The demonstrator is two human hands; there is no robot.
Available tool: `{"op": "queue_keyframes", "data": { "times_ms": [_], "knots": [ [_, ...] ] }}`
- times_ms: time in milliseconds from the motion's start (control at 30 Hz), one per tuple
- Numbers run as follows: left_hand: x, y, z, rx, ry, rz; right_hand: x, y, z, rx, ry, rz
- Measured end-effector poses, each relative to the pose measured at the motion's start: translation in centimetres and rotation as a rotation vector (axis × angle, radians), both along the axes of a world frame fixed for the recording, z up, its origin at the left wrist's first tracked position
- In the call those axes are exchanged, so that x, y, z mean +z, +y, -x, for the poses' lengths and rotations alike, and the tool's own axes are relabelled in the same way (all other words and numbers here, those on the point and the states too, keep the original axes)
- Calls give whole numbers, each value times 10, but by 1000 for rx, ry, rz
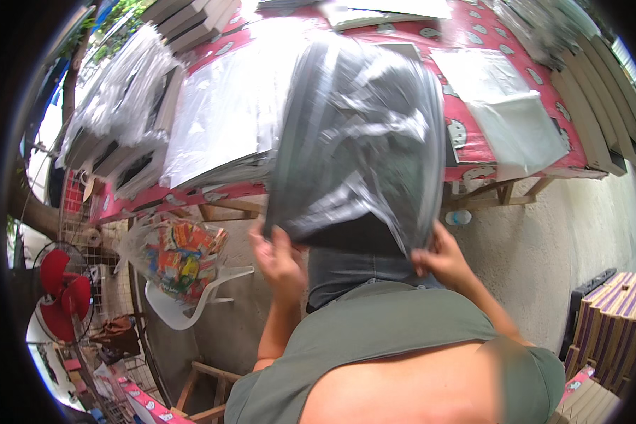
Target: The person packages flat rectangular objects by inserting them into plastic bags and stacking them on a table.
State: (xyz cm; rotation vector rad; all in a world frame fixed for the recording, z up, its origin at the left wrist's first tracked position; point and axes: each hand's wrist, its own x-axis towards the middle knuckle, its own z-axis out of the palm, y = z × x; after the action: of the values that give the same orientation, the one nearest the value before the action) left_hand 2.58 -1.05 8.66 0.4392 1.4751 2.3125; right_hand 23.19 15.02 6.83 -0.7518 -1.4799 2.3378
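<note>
Both my hands hold a flat, dark rectangular panel (353, 148) in a clear, crinkled plastic sleeve, smeared by motion. My left hand (279, 261) grips its lower left corner, thumb and fingers closed on the edge. At the lower right corner, my right hand (442, 258) pinches the sleeve's edge. The panel's near end sits just past my lap, and its far end reaches over the table (463, 109). Left of it lies a stack of white sheets (222, 120) under clear plastic. To its right are empty-looking clear plastic sleeves (512, 124).
Plastic-wrapped panels (120, 106) are piled at the table's left, and grey-edged ones (601, 99) at the right. Below left stand a white plastic chair (169, 307) with a bag of colourful packets (184, 258) and a red-bladed fan (63, 293). Stacked boards (615, 325) sit lower right.
</note>
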Motion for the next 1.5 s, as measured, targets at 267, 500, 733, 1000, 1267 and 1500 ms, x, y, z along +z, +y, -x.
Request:
{"op": "queue_keyframes", "data": {
  "times_ms": [267,500,733,1000,1267,1500],
  "knots": [
    [33,-43,240,847,676,561,29,0,288,226,329,-157],
    [-39,19,251,494,1446,1368,-16,13,345,187,116,-254],
    [-66,3,253,623,1465,497,35,98,118,-104,52,-1108],
    [-20,55,197,1125,851,428,-21,293,-90,-416,-942,-1361],
    [40,212,53,-211,779,164,64,401,-90,-1151,-909,-1368],
    [102,267,-20,-543,703,-85,150,196,68,-131,66,-1135]
  ]
}}
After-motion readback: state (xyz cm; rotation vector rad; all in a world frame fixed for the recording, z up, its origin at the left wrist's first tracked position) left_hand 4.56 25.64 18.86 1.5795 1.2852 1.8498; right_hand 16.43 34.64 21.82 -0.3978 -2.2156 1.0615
